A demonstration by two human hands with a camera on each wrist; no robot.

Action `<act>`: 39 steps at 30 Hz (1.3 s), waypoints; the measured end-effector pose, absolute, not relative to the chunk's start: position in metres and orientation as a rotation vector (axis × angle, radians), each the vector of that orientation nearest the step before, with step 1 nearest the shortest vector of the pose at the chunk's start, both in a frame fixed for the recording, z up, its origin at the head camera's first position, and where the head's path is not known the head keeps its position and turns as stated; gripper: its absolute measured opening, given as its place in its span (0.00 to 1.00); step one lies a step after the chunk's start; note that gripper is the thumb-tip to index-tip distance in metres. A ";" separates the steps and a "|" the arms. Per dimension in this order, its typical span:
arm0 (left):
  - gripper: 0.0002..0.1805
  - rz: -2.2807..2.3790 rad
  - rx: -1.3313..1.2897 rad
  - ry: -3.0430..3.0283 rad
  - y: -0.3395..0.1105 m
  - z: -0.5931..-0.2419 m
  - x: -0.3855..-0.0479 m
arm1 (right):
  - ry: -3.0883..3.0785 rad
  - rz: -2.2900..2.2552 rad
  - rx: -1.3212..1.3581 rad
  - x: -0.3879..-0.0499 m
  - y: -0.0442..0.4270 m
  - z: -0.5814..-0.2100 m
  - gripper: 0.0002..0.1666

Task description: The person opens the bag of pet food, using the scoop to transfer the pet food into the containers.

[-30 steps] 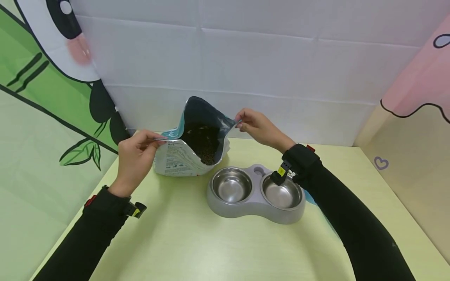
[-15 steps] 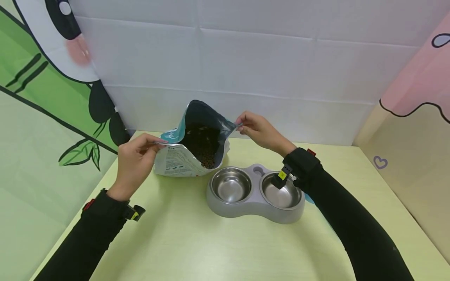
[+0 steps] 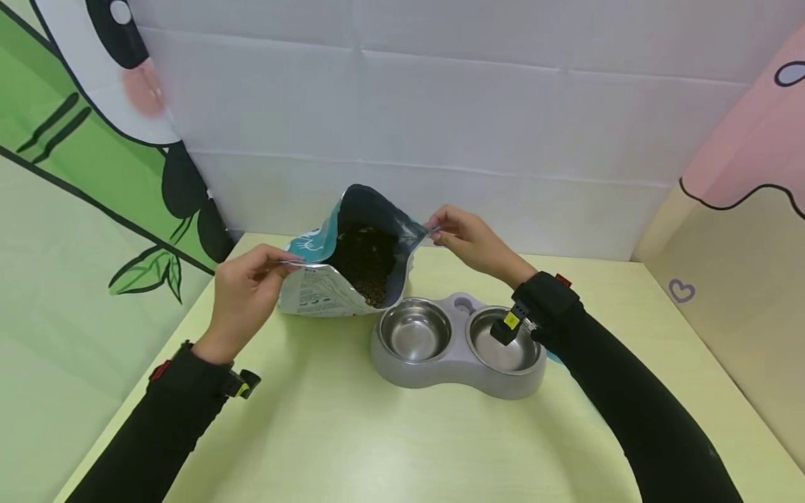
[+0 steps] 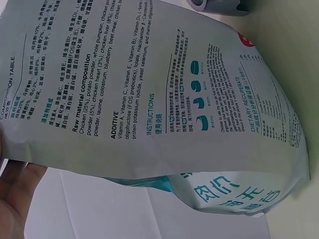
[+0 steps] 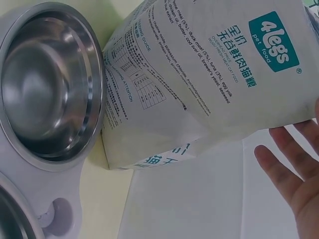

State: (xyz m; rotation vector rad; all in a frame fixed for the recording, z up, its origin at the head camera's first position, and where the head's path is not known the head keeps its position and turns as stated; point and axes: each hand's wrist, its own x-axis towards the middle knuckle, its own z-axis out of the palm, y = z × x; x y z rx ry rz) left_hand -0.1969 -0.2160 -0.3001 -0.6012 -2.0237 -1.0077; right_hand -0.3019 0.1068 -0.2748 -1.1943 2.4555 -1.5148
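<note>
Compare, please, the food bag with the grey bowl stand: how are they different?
The food bag carries print; the bowl stand looks plain grey. The left hand and right hand grip the bag; neither grips the stand. The bag has one wide mouth, the stand two metal bowls. Both have openings facing the head camera.

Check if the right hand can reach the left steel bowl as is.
Probably not without letting go: the right hand pinches a corner of the food bag. Otherwise the way looks free; the left steel bowl lies uncovered.
</note>
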 end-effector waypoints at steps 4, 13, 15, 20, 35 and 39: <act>0.10 -0.992 -0.614 -2.022 -0.214 -0.300 -0.199 | 2.442 -1.529 -1.191 -0.300 0.111 -0.275 0.10; 0.10 -0.998 -0.575 -2.021 -0.217 -0.302 -0.197 | 2.476 -1.461 -1.148 -0.284 0.149 -0.281 0.23; 0.10 -1.005 -0.573 -2.007 -0.218 -0.303 -0.197 | 2.516 -1.463 -1.061 -0.279 0.168 -0.287 0.23; 0.10 -1.025 -0.567 -1.988 -0.217 -0.303 -0.199 | 2.616 -1.442 -0.889 -0.269 0.211 -0.305 0.22; 0.10 -1.054 -0.577 -1.972 -0.216 -0.304 -0.202 | 2.811 -1.310 -0.762 -0.250 0.268 -0.335 0.22; 0.10 -1.061 -0.580 -1.983 -0.215 -0.303 -0.201 | 2.830 -1.290 -0.727 -0.246 0.274 -0.337 0.21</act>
